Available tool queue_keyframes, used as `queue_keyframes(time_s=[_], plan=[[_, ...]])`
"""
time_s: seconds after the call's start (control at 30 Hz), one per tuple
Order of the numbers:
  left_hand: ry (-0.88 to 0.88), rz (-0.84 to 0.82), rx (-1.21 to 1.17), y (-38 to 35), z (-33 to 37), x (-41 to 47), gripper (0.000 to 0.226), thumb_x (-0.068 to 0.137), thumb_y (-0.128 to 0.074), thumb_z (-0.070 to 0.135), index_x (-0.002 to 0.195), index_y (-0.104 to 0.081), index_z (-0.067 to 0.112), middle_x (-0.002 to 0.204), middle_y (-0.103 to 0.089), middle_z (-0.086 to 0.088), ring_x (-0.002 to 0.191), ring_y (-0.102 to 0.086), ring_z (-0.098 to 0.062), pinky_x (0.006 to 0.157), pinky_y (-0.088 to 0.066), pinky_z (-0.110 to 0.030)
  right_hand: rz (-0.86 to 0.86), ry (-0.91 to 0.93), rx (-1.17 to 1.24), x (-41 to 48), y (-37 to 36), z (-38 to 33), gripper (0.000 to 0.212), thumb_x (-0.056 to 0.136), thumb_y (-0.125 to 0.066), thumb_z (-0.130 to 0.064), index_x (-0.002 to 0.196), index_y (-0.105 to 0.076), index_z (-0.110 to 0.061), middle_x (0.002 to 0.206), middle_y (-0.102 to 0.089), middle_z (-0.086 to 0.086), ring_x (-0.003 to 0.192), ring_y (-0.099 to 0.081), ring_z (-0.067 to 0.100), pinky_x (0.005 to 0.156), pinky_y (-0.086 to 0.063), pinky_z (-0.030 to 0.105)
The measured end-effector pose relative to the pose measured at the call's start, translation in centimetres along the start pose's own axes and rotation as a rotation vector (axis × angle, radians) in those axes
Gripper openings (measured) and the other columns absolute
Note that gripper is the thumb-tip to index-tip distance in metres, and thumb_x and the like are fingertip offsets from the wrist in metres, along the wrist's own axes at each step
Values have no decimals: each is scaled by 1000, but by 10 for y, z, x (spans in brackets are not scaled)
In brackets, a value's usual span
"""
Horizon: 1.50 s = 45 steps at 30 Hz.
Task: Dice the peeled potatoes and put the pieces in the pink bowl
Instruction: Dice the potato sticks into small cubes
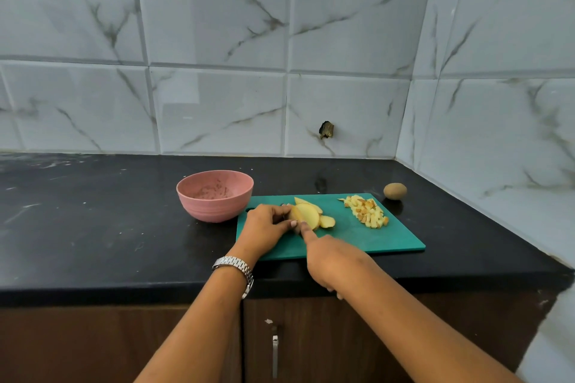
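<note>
While our left hand (264,227) pinches the pale peeled potato (306,216) by the green plastic board's (357,239) left edge, our right hand (329,261) grips a hidden knife that could slip and cut us.

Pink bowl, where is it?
In the head view, the bowl sits on the counter, just left of the board.

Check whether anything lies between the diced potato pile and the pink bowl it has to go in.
Yes. The half-cut potato and its slices lie on the green board between the diced pile and the pink bowl, and the left hand holds that potato there.
</note>
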<state>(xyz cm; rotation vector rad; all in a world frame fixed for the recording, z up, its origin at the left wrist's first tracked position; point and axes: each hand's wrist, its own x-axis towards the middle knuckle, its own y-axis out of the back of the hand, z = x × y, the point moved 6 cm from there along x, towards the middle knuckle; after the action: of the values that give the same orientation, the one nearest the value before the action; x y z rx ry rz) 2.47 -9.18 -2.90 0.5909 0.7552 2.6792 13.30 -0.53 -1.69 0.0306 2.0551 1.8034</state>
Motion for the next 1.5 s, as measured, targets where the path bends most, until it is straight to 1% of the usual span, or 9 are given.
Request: queue_keyframes(time_s=[0.1, 0.27, 0.37, 0.43, 0.53, 0.73, 1.0, 1.23, 1.5], plan=[[4, -4, 12, 0, -2, 1, 43, 86, -70, 16, 127, -60, 9, 131, -60, -2, 120, -55, -9, 96, -33, -9, -19, -8, -39, -12, -6, 3, 104, 90, -54, 8, 155, 16, -34, 146, -38, 18, 111, -58, 31, 95, -51, 42], [-1, 3, 19, -1, -3, 1, 45, 86, -70, 16, 128, -59, 8, 131, -60, -4, 120, -56, -11, 99, -35, -12, -28, 20, -13, -5, 3, -2, 101, 92, -51, 7, 155, 16, -35, 145, -41, 18, 63, -39, 21, 75, -50, 36], [-2, 21, 33, -1, -2, 0, 45, 86, -70, 18, 129, -59, 9, 130, -60, -5, 120, -56, -12, 102, -36, -17, -28, 24, -11, -5, 4, 1, 103, 92, -52, 8, 153, 17, -38, 145, -38, 19, 60, -34, 20, 66, -47, 35], [-3, 35, 42, -1, -2, 0, 45, 86, -70, 18, 129, -58, 10, 128, -62, -4, 120, -56, -12, 102, -36, -17, -28, 17, -40, -9, 0, 5, 108, 90, -54, 10, 153, 18, -38, 142, -40, 18, 74, -52, 24, 85, -52, 39], [-10, 49, 54, -1, -2, 0, 46, 87, -69, 19, 131, -57, 12, 127, -63, -4, 118, -57, -13, 104, -39, -22, -38, 23, -85, -16, -7, 14, 109, 89, -56, 10, 154, 18, -38, 140, -43, 17, 109, -59, 30, 87, -51, 39], [-39, 36, 137, -6, -1, 0, 47, 86, -69, 20, 132, -57, 22, 126, -62, -1, 116, -56, -14, 93, -36, -16, -67, 54, 153, -4, -7, 36, 73, 106, -37, -20, 152, 13, -48, 107, -48, 12, 66, -56, 17, 46, -48, 25], [-56, 31, 207, -8, 0, -1, 41, 84, -70, 33, 124, -62, 26, 115, -66, 5, 96, -58, -7, 89, -46, -22, 50, 41, 116, 4, -3, 36, 67, 106, -34, -21, 154, 8, -43, 124, -50, 13, 84, -63, 22, 73, -62, 38], [-53, -1, 292, -13, -1, -1, 47, 83, -68, 43, 124, -62, 22, 117, -65, 4, 102, -59, -10, 94, -50, -33, 84, 29, 120, 4, 0, 44, 58, 108, -27, -31, 156, 4, -41, 129, -49, 12, 97, -58, 22, 85, -58, 39], [-70, 24, 365, -15, -2, -1, 48, 83, -65, 49, 124, -60, 25, 112, -64, 5, 105, -54, -16, 90, -45, -29, 214, 61, 280, 1, 10, 57, 56, 107, -27, -36, 155, 3, -41, 109, -56, 7, 78, -62, 17, 64, -61, 32]])
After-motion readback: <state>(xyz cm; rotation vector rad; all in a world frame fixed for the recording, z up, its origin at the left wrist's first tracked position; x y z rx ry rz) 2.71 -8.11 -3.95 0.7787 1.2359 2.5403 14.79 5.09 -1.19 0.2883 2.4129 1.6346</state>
